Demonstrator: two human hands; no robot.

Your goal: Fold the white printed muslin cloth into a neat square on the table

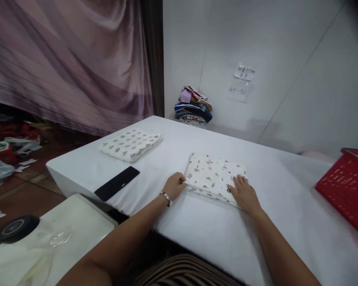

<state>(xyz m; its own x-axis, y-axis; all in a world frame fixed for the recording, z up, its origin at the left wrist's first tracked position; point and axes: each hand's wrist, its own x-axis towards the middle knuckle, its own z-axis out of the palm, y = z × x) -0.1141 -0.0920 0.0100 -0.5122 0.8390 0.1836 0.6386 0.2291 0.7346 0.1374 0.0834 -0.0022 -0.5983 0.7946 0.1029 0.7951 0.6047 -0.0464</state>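
Observation:
A folded white cloth (211, 174) printed with small grey and tan motifs lies flat on the white-covered table (173, 147) in front of me. At its near left corner, my left hand (175, 185) is closed, pinching the edge of the fabric. My right hand (245, 194) rests flat on the cloth's right side, fingers stretched out. A second folded white cloth (131, 143) with a grey pattern sits farther off to the left.
A black phone-like slab (117, 183) lies near the table's left front edge. At the right stands a red basket (346, 190). Folded fabrics (193, 107) are stacked by the wall. A pale surface (77, 222) with a black round object (18, 228) is lower left.

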